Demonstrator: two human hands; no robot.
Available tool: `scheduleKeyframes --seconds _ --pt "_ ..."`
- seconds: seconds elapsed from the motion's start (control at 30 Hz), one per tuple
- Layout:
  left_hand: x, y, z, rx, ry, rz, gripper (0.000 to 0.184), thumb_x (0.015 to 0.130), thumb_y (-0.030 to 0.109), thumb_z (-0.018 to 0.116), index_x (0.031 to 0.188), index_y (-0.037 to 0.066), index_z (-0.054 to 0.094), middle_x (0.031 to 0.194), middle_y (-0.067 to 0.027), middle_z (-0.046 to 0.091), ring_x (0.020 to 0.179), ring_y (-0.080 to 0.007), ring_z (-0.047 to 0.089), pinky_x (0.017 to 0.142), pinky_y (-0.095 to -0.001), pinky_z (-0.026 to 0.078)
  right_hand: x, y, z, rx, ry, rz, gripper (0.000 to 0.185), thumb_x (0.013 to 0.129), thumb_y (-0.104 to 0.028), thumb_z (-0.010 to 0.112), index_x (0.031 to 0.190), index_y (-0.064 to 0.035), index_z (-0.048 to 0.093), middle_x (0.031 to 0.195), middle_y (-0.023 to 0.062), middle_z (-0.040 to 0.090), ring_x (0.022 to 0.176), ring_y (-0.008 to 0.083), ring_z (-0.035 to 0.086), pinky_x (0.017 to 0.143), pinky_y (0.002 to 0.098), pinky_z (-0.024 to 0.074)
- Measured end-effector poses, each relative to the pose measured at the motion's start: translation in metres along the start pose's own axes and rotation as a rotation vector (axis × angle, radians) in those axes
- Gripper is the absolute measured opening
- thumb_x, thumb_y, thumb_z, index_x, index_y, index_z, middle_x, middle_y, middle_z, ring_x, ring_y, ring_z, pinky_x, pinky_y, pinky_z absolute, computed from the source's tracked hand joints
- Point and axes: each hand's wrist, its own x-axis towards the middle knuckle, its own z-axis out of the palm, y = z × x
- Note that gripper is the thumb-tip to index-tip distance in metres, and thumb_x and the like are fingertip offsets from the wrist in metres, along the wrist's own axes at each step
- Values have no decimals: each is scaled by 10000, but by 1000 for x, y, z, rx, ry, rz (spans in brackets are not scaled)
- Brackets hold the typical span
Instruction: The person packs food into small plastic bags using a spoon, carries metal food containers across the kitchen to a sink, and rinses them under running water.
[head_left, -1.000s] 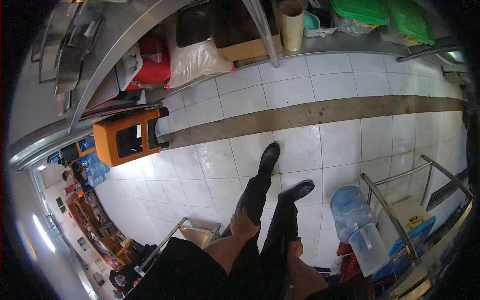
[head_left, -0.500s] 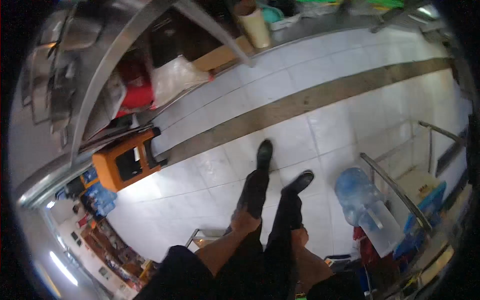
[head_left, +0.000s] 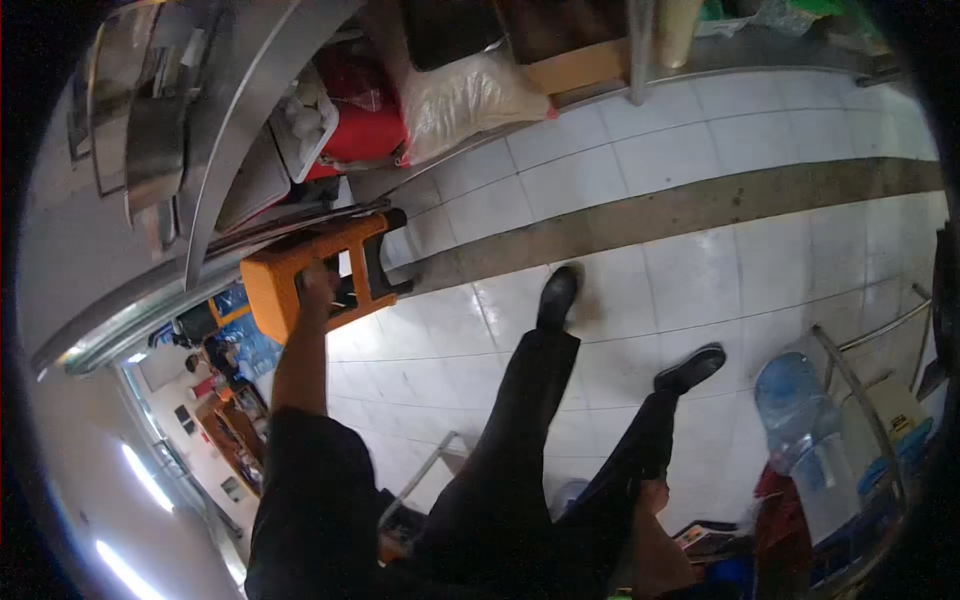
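Observation:
An orange plastic stool (head_left: 272, 290) with dark feet lies on its side at the left, beside the metal shelving. My left hand (head_left: 319, 283) reaches to it, its fingers at the opening in the stool's side; their grip is blurred and partly hidden. Low at the right, my right hand (head_left: 653, 495) rests against my right trouser leg (head_left: 640, 440) near the knee, its fingers mostly out of sight.
Under the steel shelf lie a filled clear sack (head_left: 470, 105) and a red bag (head_left: 362, 125). A blue water bottle (head_left: 790, 395) stands by a metal rack (head_left: 860, 400) at the right. A brown strip (head_left: 640, 213) crosses the white-tiled floor.
My left hand has left my left leg and moved out to the orange stool. My right hand remains by the right leg. The feet are farther apart, and the view has shifted.

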Motion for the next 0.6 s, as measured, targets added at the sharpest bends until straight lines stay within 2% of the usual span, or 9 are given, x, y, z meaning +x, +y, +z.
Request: scheduleKeyframes --seconds 0.1,0.2,0.3,0.37,0.43,0.5,0.6 --pt "39 91 -60 -276 116 -144 668 874 512 550 1395 161 324 1306 -103 385 1118 -301 469 814 -427 483 -21 -33 45 -1 -85 155 643 782 -433 637 1305 -86 496 1030 218 668 947 422 639 848 499 507" --pt "70 134 -97 -429 195 -199 748 870 572 511 1455 201 231 1421 -108 266 1225 -346 397 886 -474 446 -46 -94 45 -177 -40 181 699 773 -363 630 1344 -18 424 1124 241 627 987 422 624 874 484 500" --pt "90 157 -111 -562 275 -221 829 866 631 473 1515 240 138 1536 -114 146 1331 -391 325 957 -520 409 -48 -101 55 -130 -4 150 729 757 -327 614 1354 25 388 1203 265 575 1042 399 608 895 470 495" --pt "129 136 -109 -763 346 -187 857 838 706 415 1514 257 143 1535 -124 181 1332 -394 330 1008 -543 351 -56 -112 43 -87 -40 132 734 750 -330 618 1355 18 392 1220 270 563 1062 391 601 902 464 493" --pt "186 70 -121 -1051 360 -102 889 809 770 352 1511 264 147 1526 -138 233 1323 -383 354 1064 -540 288 -55 -115 38 -90 -64 121 741 744 -335 622 1354 19 395 1227 269 559 1067 387 600 907 458 491" --pt "183 70 -116 -1090 401 -96 916 785 760 387 1503 240 156 1516 -144 248 1319 -379 361 1061 -531 297 -49 -108 44 -120 -75 135 750 740 -342 625 1353 25 396 1221 263 564 1057 387 604 910 451 491" --pt "175 95 -113 -1054 379 -108 957 749 745 440 1491 204 169 1501 -154 269 1313 -373 373 1058 -516 312 -41 -82 64 -201 68 54 755 734 -351 628 1351 19 402 1200 252 578 1046 380 610 902 455 493"
